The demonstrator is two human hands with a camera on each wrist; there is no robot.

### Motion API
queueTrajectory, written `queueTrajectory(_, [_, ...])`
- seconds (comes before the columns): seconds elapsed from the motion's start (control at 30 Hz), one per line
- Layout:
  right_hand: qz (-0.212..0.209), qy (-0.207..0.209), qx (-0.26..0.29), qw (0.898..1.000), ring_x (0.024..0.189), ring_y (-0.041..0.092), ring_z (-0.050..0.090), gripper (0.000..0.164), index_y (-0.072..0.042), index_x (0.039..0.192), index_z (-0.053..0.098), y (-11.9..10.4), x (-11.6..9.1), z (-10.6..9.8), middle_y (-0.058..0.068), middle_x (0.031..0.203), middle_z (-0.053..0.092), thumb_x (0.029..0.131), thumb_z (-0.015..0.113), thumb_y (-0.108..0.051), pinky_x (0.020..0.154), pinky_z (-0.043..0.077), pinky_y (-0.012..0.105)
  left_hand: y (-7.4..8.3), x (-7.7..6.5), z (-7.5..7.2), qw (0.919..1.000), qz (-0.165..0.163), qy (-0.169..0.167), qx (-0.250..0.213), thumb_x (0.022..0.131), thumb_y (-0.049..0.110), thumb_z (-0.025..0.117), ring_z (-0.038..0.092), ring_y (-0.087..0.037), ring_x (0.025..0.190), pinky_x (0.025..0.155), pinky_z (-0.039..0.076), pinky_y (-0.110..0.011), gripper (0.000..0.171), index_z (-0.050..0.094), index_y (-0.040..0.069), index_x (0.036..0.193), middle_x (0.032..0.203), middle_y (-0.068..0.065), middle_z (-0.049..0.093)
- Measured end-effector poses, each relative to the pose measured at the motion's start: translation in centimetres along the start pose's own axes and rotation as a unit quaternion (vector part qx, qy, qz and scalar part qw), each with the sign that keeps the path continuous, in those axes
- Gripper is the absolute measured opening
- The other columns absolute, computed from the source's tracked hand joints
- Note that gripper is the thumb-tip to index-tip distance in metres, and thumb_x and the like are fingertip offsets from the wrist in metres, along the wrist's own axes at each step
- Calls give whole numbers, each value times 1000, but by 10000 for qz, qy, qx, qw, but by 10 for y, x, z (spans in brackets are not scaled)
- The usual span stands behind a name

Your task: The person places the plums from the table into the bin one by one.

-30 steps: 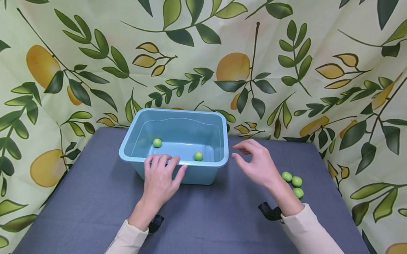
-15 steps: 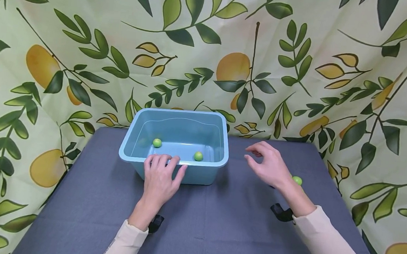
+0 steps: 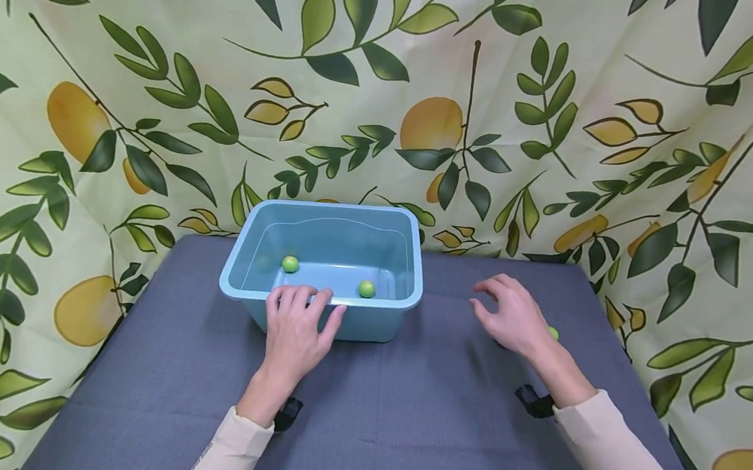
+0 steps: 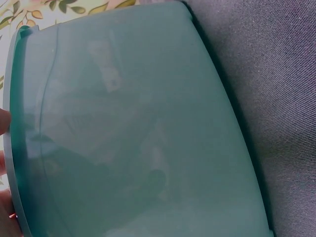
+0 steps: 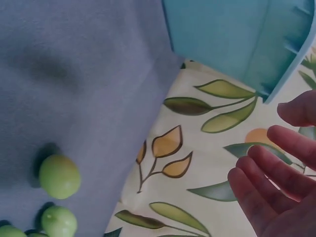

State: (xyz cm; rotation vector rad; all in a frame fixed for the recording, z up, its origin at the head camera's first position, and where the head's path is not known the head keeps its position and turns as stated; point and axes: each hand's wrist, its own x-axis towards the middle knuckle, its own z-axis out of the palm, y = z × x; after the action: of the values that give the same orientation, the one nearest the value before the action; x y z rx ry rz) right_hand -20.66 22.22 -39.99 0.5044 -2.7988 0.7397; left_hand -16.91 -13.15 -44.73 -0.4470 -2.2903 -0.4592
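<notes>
A light blue plastic tub (image 3: 324, 319) stands at the back of the table, with two small round green fruits, plum-like, inside: one fruit (image 3: 290, 264) on the left, another fruit (image 3: 367, 288) on the right. My left hand (image 3: 295, 337) holds the tub's front rim, fingers hooked over it; their tips show at the rim's edge in the left wrist view. Right of the tub, my right hand (image 3: 512, 316) hovers above the table, fingers loosely bent and holding nothing. More green fruits (image 5: 59, 176) lie on the table near it; in the head view the hand and wrist mostly cover them.
Dark grey-blue cloth covers the table (image 3: 373, 416). A leaf-and-fruit patterned curtain (image 3: 363, 90) hangs right behind the tub and along both sides. A black strap (image 3: 534, 401) sits at the right wrist, another strap (image 3: 287, 414) at the left.
My right hand has moved right, away from the tub, and now covers most of the loose fruits in the head view. The left hand, the tub and its two fruits stay put.
</notes>
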Motion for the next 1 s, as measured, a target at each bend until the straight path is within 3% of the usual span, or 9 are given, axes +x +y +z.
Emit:
queueTrajectory(0.73, [529,-308,-539,9967,103,42,61,27,4,112,71,55,-25,21,22,111,64,94,65,-16,84,50,59,0,1,1,10000,24,36,-7,105,45,46,56,-36,94,95,36,-58,45,72,8,107,98,-14,64])
queueTrajectory(1.0, [716,-537,-721,9934,111,49,58,30,5,115,70,66,-33,31,27,116,63,94,65,-16,89,48,64,1,0,1,10000,-8,-15,-5,104,44,48,56,-35,96,95,36,-58,44,72,8,107,99,-14,64])
